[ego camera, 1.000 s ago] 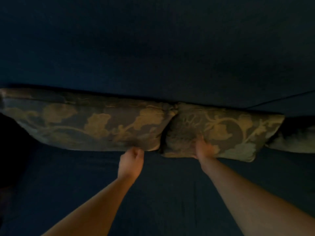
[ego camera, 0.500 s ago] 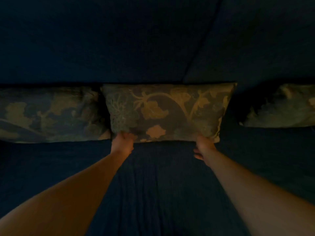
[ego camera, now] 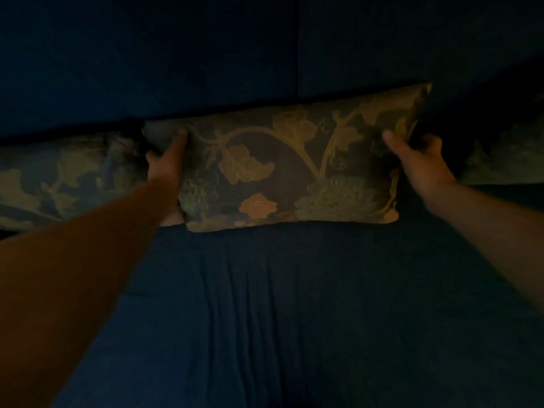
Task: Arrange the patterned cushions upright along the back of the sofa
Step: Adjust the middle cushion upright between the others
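A brown cushion with a gold leaf and flower pattern (ego camera: 282, 169) stands on its long edge against the dark blue sofa back (ego camera: 206, 54), its right end slightly higher. My left hand (ego camera: 167, 163) grips its left end, thumb on the front face. My right hand (ego camera: 418, 160) grips its right end near the top corner. A second patterned cushion (ego camera: 67, 178) leans at the left, touching the first. A third patterned cushion (ego camera: 509, 154) shows at the right edge, apart from the middle one.
The dark blue sofa seat (ego camera: 279, 304) spreads in front of the cushions, its cover creased. A vertical seam in the sofa back (ego camera: 296, 45) runs above the middle cushion. The light is very dim.
Both hands have moved up from the middle cushion's bottom edge to its two ends. The cushion now fills more of the view and its right end has risen.
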